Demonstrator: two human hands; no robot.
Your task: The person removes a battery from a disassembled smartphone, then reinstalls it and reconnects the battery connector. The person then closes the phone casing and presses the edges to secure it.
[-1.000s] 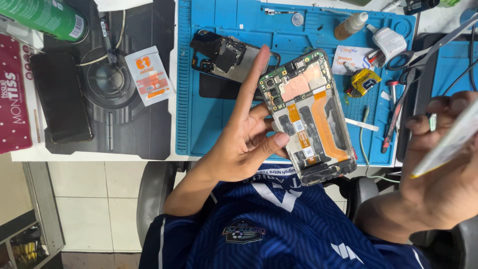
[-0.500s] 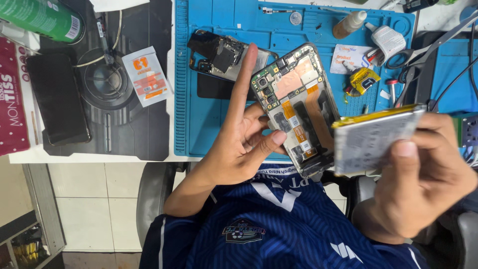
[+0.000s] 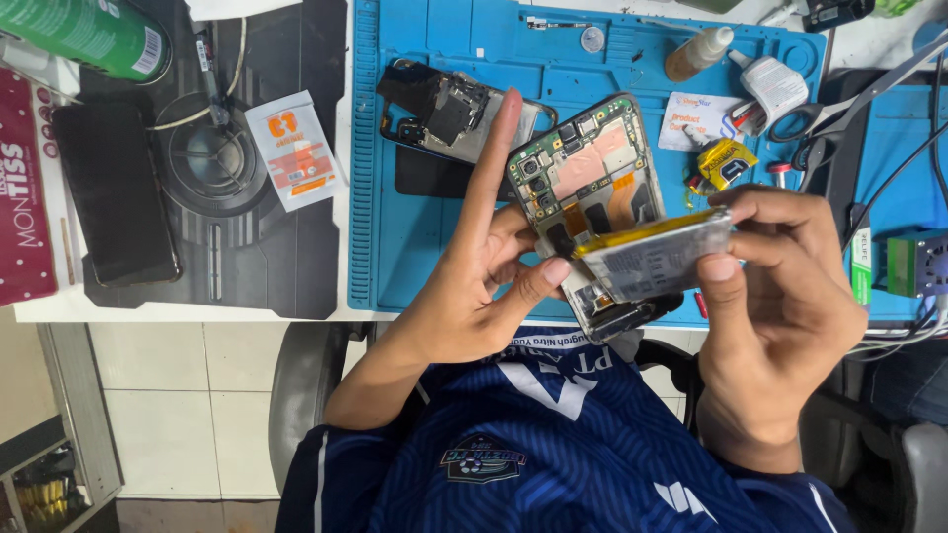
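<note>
We see one open phone held up in the left hand. At its 4 o'clock, the right hand pinches one flat battery against it. One more phone frame lies on the blue mat at 10 o'clock.

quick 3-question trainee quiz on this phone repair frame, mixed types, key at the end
1. True or false: the right hand holds the flat silver battery over the opened phone.
2. What props up the opened phone?
A. the blue repair mat
B. the left hand
C. the scissors
3. Fill in: the green spray can lies at the top ____ of the head view.

Key
1. True: the fingers grip the battery by its edges, and it overlaps the phone's lower half.
2. B: the left hand grips it in the air above the mat, index finger straight.
3. left
</note>
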